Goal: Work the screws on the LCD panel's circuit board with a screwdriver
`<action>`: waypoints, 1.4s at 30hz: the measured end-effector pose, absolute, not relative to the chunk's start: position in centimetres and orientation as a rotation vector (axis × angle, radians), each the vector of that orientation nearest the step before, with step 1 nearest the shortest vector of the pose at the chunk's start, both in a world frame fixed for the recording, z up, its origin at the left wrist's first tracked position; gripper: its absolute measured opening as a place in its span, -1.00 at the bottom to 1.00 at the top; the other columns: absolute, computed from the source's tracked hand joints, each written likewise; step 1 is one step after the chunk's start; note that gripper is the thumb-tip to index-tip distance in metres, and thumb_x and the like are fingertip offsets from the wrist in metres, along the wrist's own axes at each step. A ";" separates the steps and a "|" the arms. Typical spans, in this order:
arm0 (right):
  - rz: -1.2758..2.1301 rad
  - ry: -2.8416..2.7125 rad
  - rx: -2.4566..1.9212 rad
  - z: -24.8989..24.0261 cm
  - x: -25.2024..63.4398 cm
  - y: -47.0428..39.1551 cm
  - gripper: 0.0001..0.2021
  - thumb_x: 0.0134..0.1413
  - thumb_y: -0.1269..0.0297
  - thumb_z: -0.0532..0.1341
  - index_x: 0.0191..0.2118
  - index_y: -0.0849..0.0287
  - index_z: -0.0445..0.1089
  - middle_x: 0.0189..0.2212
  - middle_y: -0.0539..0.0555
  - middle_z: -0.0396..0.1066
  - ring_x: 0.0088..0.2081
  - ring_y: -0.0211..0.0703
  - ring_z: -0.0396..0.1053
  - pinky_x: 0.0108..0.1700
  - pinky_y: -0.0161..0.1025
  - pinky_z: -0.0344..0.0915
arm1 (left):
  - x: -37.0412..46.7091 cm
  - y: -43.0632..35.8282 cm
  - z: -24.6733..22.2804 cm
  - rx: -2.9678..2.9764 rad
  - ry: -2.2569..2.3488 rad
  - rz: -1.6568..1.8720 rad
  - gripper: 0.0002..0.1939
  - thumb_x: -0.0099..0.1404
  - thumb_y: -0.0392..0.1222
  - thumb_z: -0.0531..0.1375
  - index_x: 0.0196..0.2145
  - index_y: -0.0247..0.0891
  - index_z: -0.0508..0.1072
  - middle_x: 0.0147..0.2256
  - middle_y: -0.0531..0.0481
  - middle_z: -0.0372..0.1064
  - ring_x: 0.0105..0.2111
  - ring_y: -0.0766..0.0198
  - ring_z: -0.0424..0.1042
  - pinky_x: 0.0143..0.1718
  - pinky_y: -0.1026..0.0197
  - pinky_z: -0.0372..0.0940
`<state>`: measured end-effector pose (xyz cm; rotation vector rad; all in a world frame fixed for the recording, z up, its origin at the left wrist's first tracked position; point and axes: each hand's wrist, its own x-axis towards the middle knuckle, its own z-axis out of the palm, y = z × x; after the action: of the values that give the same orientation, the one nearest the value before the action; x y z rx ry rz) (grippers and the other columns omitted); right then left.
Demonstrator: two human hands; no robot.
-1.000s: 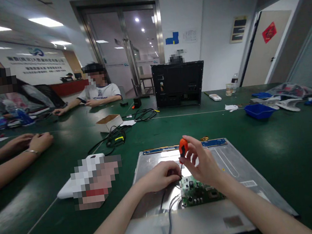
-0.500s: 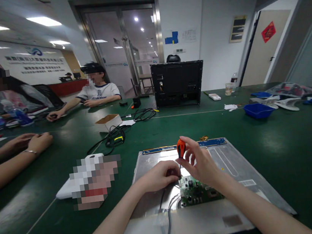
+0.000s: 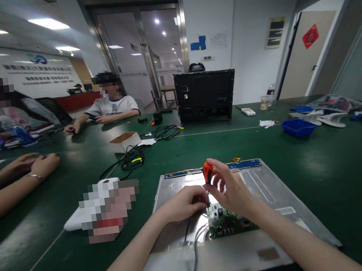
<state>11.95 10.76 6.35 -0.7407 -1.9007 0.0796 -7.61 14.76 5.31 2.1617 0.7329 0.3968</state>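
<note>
A silver metal panel [image 3: 171, 265] lies on the green table, with a green circuit board [image 3: 224, 225] on it and a blue strip [image 3: 251, 163] along its far edge. My right hand [image 3: 229, 187] grips an orange and black screwdriver [image 3: 208, 173], held upright with its shaft down at the board's upper left corner. Beside that shaft, my left hand [image 3: 188, 202] has its fingers pinched together near the same corner; what they hold, if anything, is hidden. A grey cable [image 3: 197, 262] runs from near the board toward the panel's near edge.
Black cables [image 3: 132, 159] and an open box [image 3: 125, 142] lie beyond the panel to the left. A black monitor [image 3: 207, 96] stands at the back. A blue tray [image 3: 299, 127] is at the right. Another person's hands [image 3: 43, 166] rest at the left.
The top of the screwdriver has shifted slightly left in my right hand's fingers. My left hand stays at the board's corner. A person across the table has drawn one hand slightly closer to their body.
</note>
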 end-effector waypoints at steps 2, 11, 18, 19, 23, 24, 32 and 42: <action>0.088 -1.897 -0.740 6.3 11.9 10.8 -0.36 0.25 0.41 0.18 0.34 0.00 -0.09 -0.34 0.00 0.47 -0.53 -0.26 0.39 -0.58 -0.39 0.27 | -7.6 14.7 5.3 2.162 0.739 0.399 -0.89 0.20 -0.34 0.19 -0.29 -0.27 0.47 -0.34 0.02 0.45 -0.33 0.22 0.39 -0.26 0.22 0.30; 0.085 -1.882 -0.744 6.1 11.9 11.0 -0.40 0.30 0.34 0.19 0.33 -0.02 -0.08 -0.28 0.02 0.46 -0.54 -0.30 0.40 -0.58 -0.41 0.26 | -7.6 14.5 5.6 2.147 0.755 0.399 -0.89 0.20 -0.35 0.20 -0.28 -0.27 0.48 -0.34 0.01 0.46 -0.33 0.22 0.40 -0.24 0.22 0.31; 0.100 -1.898 -0.766 6.1 12.0 10.9 -0.36 0.26 0.37 0.21 0.32 -0.03 -0.10 -0.34 -0.02 0.44 -0.55 -0.27 0.40 -0.58 -0.40 0.26 | -7.5 14.5 6.0 2.141 0.747 0.397 -0.88 0.18 -0.39 0.20 -0.31 -0.27 0.47 -0.34 0.02 0.44 -0.32 0.22 0.40 -0.22 0.21 0.30; 0.100 -1.899 -0.767 6.2 12.0 10.9 -0.36 0.25 0.37 0.21 0.32 -0.02 -0.11 -0.33 -0.01 0.44 -0.55 -0.27 0.40 -0.58 -0.40 0.26 | -7.5 14.5 6.0 2.147 0.753 0.394 -0.88 0.17 -0.39 0.20 -0.31 -0.27 0.47 -0.34 0.02 0.44 -0.32 0.22 0.39 -0.24 0.22 0.30; 0.096 -1.905 -0.754 6.5 11.8 10.6 -0.36 0.23 0.42 0.14 0.34 0.04 -0.14 -0.30 0.05 0.44 -0.53 -0.26 0.40 -0.58 -0.40 0.26 | -7.5 14.5 5.9 2.156 0.763 0.381 -0.90 0.19 -0.36 0.21 -0.29 -0.28 0.47 -0.34 0.02 0.44 -0.32 0.20 0.39 -0.25 0.21 0.30; 0.093 -1.905 -0.749 6.5 11.8 10.5 -0.36 0.23 0.43 0.12 0.34 0.05 -0.15 -0.30 0.06 0.44 -0.53 -0.27 0.39 -0.58 -0.40 0.26 | -7.5 14.5 5.9 2.154 0.761 0.378 -0.89 0.19 -0.35 0.20 -0.29 -0.28 0.47 -0.33 0.01 0.44 -0.32 0.20 0.40 -0.24 0.21 0.30; 0.079 -1.887 -0.740 6.5 11.7 10.7 -0.36 0.24 0.43 0.12 0.33 0.01 -0.14 -0.30 0.03 0.42 -0.56 -0.30 0.36 -0.60 -0.42 0.22 | -7.5 14.7 5.5 2.144 0.763 0.375 -0.90 0.19 -0.31 0.19 -0.29 -0.26 0.46 -0.33 0.02 0.46 -0.32 0.20 0.41 -0.24 0.20 0.31; 0.054 -1.810 -0.700 6.7 11.7 10.4 -0.40 0.25 0.40 0.13 0.33 0.02 -0.08 -0.34 0.00 0.40 -0.55 -0.29 0.38 -0.59 -0.41 0.25 | -7.5 14.5 6.0 2.187 0.754 0.373 -0.90 0.18 -0.31 0.19 -0.30 -0.27 0.47 -0.35 0.01 0.44 -0.33 0.21 0.38 -0.26 0.21 0.28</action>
<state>11.75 10.38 6.73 -0.7003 -1.8102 0.0539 -7.52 14.54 6.02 2.1866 0.7543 0.3728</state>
